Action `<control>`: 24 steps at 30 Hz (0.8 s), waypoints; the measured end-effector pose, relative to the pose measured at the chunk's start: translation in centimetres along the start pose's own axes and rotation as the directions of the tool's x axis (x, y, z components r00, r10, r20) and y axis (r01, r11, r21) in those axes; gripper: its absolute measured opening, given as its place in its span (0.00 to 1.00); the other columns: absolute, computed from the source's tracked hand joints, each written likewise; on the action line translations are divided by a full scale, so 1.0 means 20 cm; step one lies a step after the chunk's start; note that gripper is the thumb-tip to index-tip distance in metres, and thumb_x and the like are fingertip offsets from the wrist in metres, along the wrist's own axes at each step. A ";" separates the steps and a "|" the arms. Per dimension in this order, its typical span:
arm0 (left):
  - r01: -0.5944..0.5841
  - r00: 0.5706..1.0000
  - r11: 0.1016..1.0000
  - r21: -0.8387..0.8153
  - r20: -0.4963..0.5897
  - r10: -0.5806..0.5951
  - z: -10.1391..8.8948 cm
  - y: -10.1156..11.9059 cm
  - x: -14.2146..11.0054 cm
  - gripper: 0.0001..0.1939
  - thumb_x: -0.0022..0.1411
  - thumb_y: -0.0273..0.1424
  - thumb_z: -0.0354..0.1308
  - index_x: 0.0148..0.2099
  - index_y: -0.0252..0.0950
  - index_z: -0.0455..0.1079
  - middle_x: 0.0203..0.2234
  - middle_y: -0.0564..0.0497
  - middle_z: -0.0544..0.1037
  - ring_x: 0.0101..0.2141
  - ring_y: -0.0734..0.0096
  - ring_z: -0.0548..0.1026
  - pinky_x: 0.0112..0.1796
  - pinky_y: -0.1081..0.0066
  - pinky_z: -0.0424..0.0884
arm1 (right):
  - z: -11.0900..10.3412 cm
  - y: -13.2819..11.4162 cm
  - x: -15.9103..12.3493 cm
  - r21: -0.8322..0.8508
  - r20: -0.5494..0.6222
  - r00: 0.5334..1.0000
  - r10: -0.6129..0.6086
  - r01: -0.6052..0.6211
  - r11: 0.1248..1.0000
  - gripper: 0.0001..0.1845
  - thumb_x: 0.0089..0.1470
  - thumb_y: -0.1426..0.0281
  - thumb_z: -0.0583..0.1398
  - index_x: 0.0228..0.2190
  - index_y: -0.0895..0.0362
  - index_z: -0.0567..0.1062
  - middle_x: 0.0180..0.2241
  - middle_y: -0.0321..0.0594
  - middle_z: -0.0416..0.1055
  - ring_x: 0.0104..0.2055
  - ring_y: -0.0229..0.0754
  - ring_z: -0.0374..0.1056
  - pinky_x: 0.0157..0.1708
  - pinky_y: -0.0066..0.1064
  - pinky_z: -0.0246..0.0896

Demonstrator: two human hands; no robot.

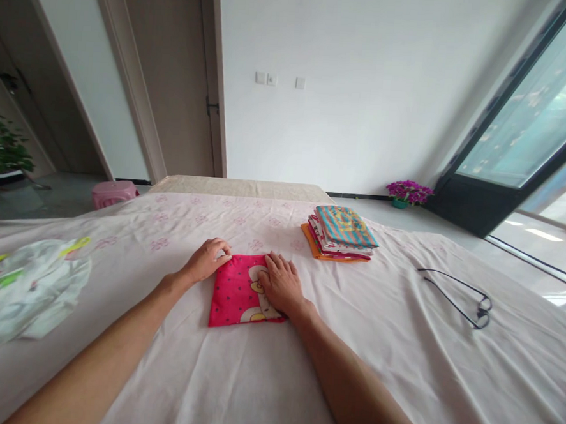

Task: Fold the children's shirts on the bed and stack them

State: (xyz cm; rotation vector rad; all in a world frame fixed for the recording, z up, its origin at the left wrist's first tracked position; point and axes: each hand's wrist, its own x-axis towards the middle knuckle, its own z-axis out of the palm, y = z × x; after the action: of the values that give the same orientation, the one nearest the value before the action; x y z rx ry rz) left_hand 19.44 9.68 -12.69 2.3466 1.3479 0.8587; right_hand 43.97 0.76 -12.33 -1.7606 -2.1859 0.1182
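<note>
A bright pink folded cloth (233,292) with dark dots and a pale cartoon figure lies flat on the bed-like surface in front of me. My left hand (206,259) pinches its far left corner between thumb and fingers. Flat over its right side rests my right hand (282,283), fingers stretched out, covering part of the printed figure. Beyond and to the right sits a neat stack of folded cloths (346,229), a blue and orange striped one on top and orange at the bottom.
A pale flowered sheet (197,367) covers the surface. Black-framed glasses (481,307) lie on the right. Crumpled white cloth (43,293) with coloured parts is at the left edge. Beyond stand a pink stool (115,193) and purple flowers (409,192) by a glass door.
</note>
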 end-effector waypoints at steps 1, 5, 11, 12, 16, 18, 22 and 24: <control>0.002 1.000 1.000 -0.012 0.000 -0.002 0.00 0.01 0.01 0.07 0.59 0.36 0.52 0.34 0.39 0.69 0.42 0.47 0.77 0.48 0.63 0.73 0.53 0.63 0.66 | 0.00 0.00 0.00 0.001 0.001 1.000 0.002 -0.002 1.000 0.29 0.66 0.58 0.46 0.64 0.55 0.60 0.67 0.44 0.52 0.68 0.48 0.47 0.65 0.44 0.37; 0.048 0.999 0.998 -0.042 0.017 -0.047 0.03 0.00 0.05 0.09 0.59 0.37 0.50 0.34 0.39 0.67 0.34 0.50 0.78 0.39 0.65 0.75 0.45 0.67 0.70 | 0.00 0.00 0.00 0.010 -0.010 1.000 0.010 -0.010 1.000 0.29 0.66 0.59 0.46 0.63 0.55 0.61 0.67 0.43 0.54 0.68 0.48 0.47 0.65 0.44 0.37; 0.127 0.992 0.990 -0.069 0.021 -0.125 0.06 0.00 0.04 0.11 0.59 0.38 0.47 0.36 0.37 0.67 0.31 0.52 0.77 0.33 0.68 0.76 0.38 0.70 0.71 | -0.02 0.00 -0.01 0.015 -0.011 1.000 0.005 -0.005 1.000 0.29 0.66 0.59 0.47 0.63 0.56 0.61 0.67 0.43 0.54 0.68 0.48 0.48 0.65 0.43 0.38; 0.132 0.991 0.989 -0.071 0.025 -0.131 0.06 0.00 0.03 0.12 0.59 0.37 0.47 0.37 0.37 0.67 0.31 0.51 0.78 0.33 0.68 0.76 0.37 0.70 0.71 | -0.02 0.00 -0.01 0.015 -0.009 1.000 0.006 -0.006 1.000 0.29 0.66 0.59 0.47 0.63 0.56 0.61 0.67 0.43 0.54 0.67 0.48 0.49 0.65 0.43 0.38; 0.142 0.988 0.989 -0.031 0.057 -0.141 0.05 0.00 0.00 0.15 0.60 0.36 0.45 0.42 0.37 0.69 0.32 0.51 0.79 0.33 0.69 0.77 0.37 0.70 0.71 | -0.03 -0.01 -0.01 0.014 -0.010 1.000 -0.004 0.004 1.000 0.29 0.66 0.59 0.46 0.63 0.56 0.61 0.66 0.43 0.55 0.67 0.48 0.49 0.65 0.43 0.38; 0.139 0.988 0.990 0.024 0.066 -0.140 0.03 0.00 0.00 0.13 0.60 0.35 0.47 0.40 0.38 0.72 0.31 0.52 0.80 0.35 0.67 0.77 0.41 0.67 0.71 | -0.03 -0.01 -0.01 0.009 -0.005 1.000 -0.010 0.010 1.000 0.28 0.66 0.60 0.46 0.63 0.55 0.61 0.66 0.43 0.54 0.67 0.48 0.49 0.65 0.43 0.38; 0.139 0.990 0.978 0.153 0.010 -0.142 -0.03 0.08 0.00 0.09 0.57 0.30 0.53 0.37 0.41 0.74 0.36 0.49 0.81 0.44 0.59 0.76 0.57 0.54 0.59 | -0.01 -0.01 0.00 0.005 -0.005 1.000 -0.003 0.003 1.000 0.28 0.66 0.59 0.46 0.63 0.55 0.61 0.67 0.43 0.54 0.67 0.48 0.48 0.65 0.43 0.38; 0.090 0.996 0.974 0.209 -0.047 -0.081 -0.04 0.16 -0.02 0.13 0.60 0.28 0.50 0.42 0.41 0.75 0.42 0.47 0.80 0.49 0.59 0.74 0.62 0.52 0.50 | 0.00 0.00 0.01 0.005 -0.004 1.000 0.003 -0.003 1.000 0.28 0.66 0.59 0.46 0.63 0.55 0.61 0.67 0.43 0.54 0.67 0.48 0.48 0.65 0.43 0.38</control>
State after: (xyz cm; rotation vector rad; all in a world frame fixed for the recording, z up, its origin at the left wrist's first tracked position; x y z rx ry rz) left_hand 20.85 7.69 -10.51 2.4168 1.6158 0.7722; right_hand 43.89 0.84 -12.21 -1.7598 -2.1787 0.1205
